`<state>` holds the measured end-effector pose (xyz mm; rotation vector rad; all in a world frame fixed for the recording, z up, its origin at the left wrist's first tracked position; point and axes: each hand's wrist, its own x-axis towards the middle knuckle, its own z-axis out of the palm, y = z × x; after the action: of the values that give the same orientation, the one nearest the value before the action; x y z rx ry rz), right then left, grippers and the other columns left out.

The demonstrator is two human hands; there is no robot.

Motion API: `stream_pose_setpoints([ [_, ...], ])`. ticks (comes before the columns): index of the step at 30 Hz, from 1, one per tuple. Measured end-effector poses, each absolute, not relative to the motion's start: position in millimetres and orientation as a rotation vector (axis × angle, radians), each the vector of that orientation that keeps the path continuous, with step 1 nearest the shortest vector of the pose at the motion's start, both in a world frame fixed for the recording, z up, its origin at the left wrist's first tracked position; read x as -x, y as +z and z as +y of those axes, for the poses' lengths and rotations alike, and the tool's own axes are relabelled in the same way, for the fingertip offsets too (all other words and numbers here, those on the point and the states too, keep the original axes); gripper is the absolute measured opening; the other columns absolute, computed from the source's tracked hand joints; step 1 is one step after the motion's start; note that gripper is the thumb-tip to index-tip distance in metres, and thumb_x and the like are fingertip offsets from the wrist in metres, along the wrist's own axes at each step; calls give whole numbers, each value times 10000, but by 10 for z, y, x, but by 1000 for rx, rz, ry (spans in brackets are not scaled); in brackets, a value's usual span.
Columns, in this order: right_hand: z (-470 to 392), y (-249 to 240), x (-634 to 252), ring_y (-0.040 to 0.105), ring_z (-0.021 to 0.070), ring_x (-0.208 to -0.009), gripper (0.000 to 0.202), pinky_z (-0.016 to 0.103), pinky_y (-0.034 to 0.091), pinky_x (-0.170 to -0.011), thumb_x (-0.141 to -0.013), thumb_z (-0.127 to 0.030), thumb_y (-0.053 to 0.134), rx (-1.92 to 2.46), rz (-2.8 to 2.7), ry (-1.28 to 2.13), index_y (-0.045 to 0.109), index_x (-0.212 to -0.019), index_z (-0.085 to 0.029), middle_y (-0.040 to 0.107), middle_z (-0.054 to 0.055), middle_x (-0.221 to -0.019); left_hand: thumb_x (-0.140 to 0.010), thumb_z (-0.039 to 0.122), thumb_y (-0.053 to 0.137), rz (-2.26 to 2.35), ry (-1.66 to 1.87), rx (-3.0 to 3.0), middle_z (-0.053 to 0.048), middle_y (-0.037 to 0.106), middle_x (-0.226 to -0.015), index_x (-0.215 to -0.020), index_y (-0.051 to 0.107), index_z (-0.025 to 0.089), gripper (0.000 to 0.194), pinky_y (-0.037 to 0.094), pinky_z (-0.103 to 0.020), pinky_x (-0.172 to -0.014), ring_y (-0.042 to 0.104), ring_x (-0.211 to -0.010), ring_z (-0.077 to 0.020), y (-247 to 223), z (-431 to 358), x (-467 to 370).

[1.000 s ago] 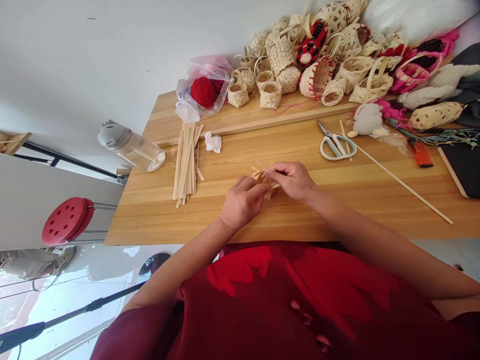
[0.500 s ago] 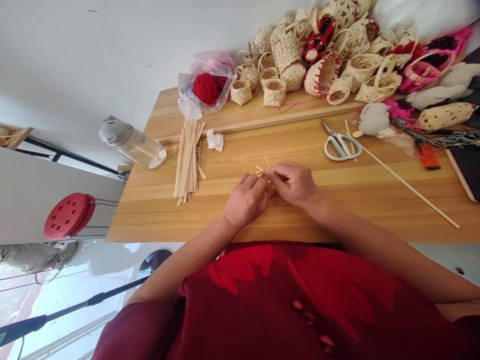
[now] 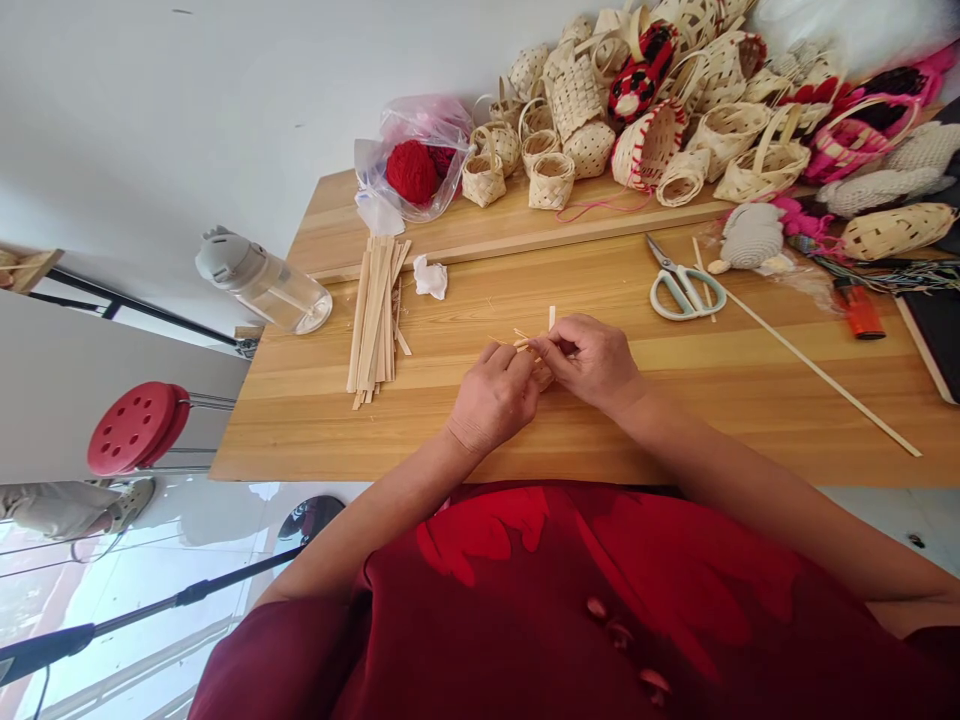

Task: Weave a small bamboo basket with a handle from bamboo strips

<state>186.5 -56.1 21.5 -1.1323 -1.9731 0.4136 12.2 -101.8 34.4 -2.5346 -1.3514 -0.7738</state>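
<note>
Close together above the wooden table, both hands grip a small woven piece (image 3: 541, 374) of thin pale strips, mostly covered by fingers. My left hand (image 3: 495, 395) is closed around its left side. My right hand (image 3: 592, 362) pinches at its upper right, thumb and fingertips together. Short strip ends stick out beyond the fingertips, and one flat pale end (image 3: 552, 317) stands up beside my right hand. To the left lies a bundle of flat pale strips (image 3: 375, 320). Scissors (image 3: 686, 292) with pale green handles rest at the right, next to a long thin strip (image 3: 825, 375).
Many small woven baskets (image 3: 551, 181) crowd the raised back part of the table (image 3: 330, 225). Red yarn (image 3: 412, 172) sits in a plastic bag. A clear bottle (image 3: 262, 285), crumpled tissue (image 3: 430, 278) and orange lighter (image 3: 860, 310) are around. A red stool (image 3: 131, 430) stands left; a person's foot (image 3: 131, 505) shows nearby.
A wider flat strip end now shows upright above my right hand, where a thin end pointed up before. My right hand has shifted slightly; my left hand keeps its hold. The view has moved a little.
</note>
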Motion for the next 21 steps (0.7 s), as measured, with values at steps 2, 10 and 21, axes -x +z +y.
stream_pose_setpoints([
  [2,-562,207,-1870,520,173,-684,425,316,380,-652,-994,-511,552,1136,-1967,432,593,-684,-223,581,30,-687,-906,102,538,-1336,-711,2558,-65,597,-793,-864,552,194,103,471,-354,-720,559,-778,-227,381,-1027,-132],
  [10,-546,164,-1887,601,193,-783,430,318,418,-712,-1009,-548,526,1121,-2000,409,707,-802,-219,666,53,-792,-926,109,532,-1403,-552,2541,-91,606,-805,-913,593,162,82,485,-382,-708,554,-776,-255,416,-1045,-199],
  [21,-558,155,-1893,609,215,-840,370,337,445,-779,-1024,-487,520,1091,-2019,398,701,-842,-220,681,67,-838,-912,-3,477,-1431,-320,2793,-90,631,-862,-934,727,174,307,521,-341,-746,609,-846,-234,627,-995,-95],
])
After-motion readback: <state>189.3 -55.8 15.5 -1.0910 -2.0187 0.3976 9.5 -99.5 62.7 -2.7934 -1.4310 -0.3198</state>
